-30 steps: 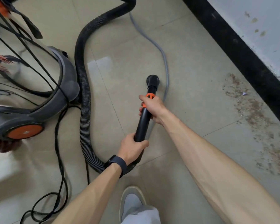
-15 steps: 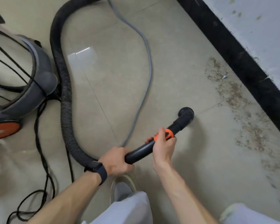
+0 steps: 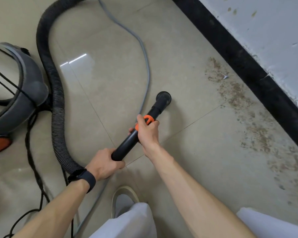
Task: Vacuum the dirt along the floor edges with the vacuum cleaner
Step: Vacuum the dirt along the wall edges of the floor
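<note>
Holding wand point(image 3: 127, 143) with left grip point(image 3: 103, 163) curled round rear end, right grip point(image 3: 147, 133) round orange collar point(image 3: 149, 119); nozzle point(image 3: 163, 97) over tile point(image 3: 196, 160), floor contact unclear, apart from dirt point(image 3: 239, 100) along skirting point(image 3: 248, 66); vacuum body point(image 3: 24, 93) cropped at left edge.

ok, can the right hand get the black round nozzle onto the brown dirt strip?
Probably yes: right hand grips the black wand, and only bare tile separates the black round nozzle from the brown dirt strip.
</note>
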Demonstrator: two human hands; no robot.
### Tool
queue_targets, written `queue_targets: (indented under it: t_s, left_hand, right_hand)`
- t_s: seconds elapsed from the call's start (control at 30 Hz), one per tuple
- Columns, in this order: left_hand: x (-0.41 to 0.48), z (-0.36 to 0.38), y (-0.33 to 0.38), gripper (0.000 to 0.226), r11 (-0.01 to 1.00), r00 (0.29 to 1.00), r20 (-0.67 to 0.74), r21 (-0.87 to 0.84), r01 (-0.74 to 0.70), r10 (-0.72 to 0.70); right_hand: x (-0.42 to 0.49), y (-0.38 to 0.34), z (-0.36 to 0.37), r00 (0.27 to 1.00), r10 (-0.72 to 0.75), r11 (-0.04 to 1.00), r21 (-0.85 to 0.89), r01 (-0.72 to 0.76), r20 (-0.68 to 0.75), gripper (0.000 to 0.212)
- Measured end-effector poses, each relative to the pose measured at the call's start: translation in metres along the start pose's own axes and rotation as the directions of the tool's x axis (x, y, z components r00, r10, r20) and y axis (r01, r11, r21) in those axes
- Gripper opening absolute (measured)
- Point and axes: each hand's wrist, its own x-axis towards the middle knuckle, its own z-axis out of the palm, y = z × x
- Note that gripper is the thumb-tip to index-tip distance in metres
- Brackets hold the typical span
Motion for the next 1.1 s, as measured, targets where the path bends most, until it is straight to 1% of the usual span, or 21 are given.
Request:
queue_targets:
  t_s: [0.07, 0.17, 0.2, 0.3, 0.37, 0.43, 0.53, 0.6, 0.7, 0.77, 0.83, 0.9, 0.97, 1.03, 1.1]
  left_hand:
    - [0.003, -0.001, 0.013, 0.021, 1.0, 1.0, 0.02, 0.015, -0.009, 0.009]
    - [0.019, -0.004, 0.048, 0.025, 0.997, 0.997, 0.047, 0.044, -0.063, 0.06]
    - [0.026, -0.004, 0.063, 0.022, 0.995, 0.994, 0.059, 0.054, -0.09, 0.086]
    - [0.043, -0.008, 0.108, 0.016, 0.981, 0.982, 0.093, 0.09, -0.17, 0.162]
    - [0.05, -0.012, 0.131, 0.016, 0.974, 0.977, 0.107, 0.114, -0.197, 0.185]
    - [0.055, -0.016, 0.144, 0.017, 0.978, 0.981, 0.085, 0.103, -0.182, 0.173]
    - [0.059, -0.014, 0.15, 0.02, 0.993, 0.993, 0.03, 0.013, -0.115, 0.115]
    - [0.06, -0.007, 0.155, 0.019, 0.993, 0.998, 0.011, -0.106, -0.058, 0.059]
    - [0.062, 0.007, 0.168, 0.015, 0.952, 1.0, 0.014, -0.307, -0.005, 0.01]
    - [0.064, 0.017, 0.176, 0.013, 0.922, 1.0, 0.024, -0.387, 0.006, 0.004]
    - [0.066, 0.029, 0.177, 0.016, 0.91, 0.999, 0.034, -0.414, -0.009, 0.025]
    - [0.068, 0.036, 0.173, 0.024, 0.918, 0.997, 0.03, -0.392, -0.058, 0.076]
    - [0.069, 0.041, 0.17, 0.036, 0.938, 0.991, 0.006, -0.323, -0.127, 0.136]
    - [0.068, 0.046, 0.171, 0.042, 0.936, 0.984, -0.066, -0.304, -0.178, 0.165]
    - [0.066, 0.051, 0.174, 0.047, 0.927, 0.967, -0.181, -0.297, -0.23, 0.182]
  right_hand:
    - [0.005, -0.01, -0.008, 1.0, -0.005, 1.0, 0.016, 0.005, -0.007, 0.024]
    - [0.022, -0.037, -0.03, 1.0, -0.005, 0.999, 0.049, 0.006, -0.028, 0.027]
    - [0.029, -0.049, -0.039, 0.999, -0.006, 0.998, 0.064, 0.008, -0.033, 0.028]
    - [0.044, -0.089, -0.064, 0.999, -0.018, 0.997, 0.07, 0.021, -0.045, 0.019]
    - [0.049, -0.11, -0.077, 1.0, -0.016, 0.996, 0.082, 0.017, -0.017, 0.021]
    - [0.051, -0.125, -0.083, 0.999, -0.013, 0.998, 0.059, 0.011, 0.042, 0.022]
    - [0.057, -0.134, -0.08, 0.995, -0.022, 1.0, -0.011, 0.023, 0.095, 0.022]
    - [0.06, -0.136, -0.077, 0.994, -0.045, 0.998, -0.031, 0.049, 0.103, 0.022]
    - [0.06, -0.129, -0.074, 0.987, -0.096, 0.995, -0.017, 0.099, 0.128, 0.019]
    - [0.06, -0.12, -0.071, 0.985, -0.143, 0.988, -0.038, 0.148, 0.098, 0.023]
    - [0.06, -0.114, -0.071, 0.985, -0.169, 0.982, -0.079, 0.172, 0.046, 0.027]
    - [0.061, -0.111, -0.074, 0.981, -0.193, 0.97, -0.15, 0.19, -0.003, 0.026]
    - [0.063, -0.111, -0.078, 0.976, -0.215, 0.959, -0.199, 0.203, -0.04, 0.026]
    - [0.066, -0.115, -0.079, 0.973, -0.225, 0.953, -0.224, 0.206, -0.061, 0.027]
    - [0.069, -0.122, -0.079, 0.967, -0.237, 0.948, -0.238, 0.209, -0.095, 0.029]
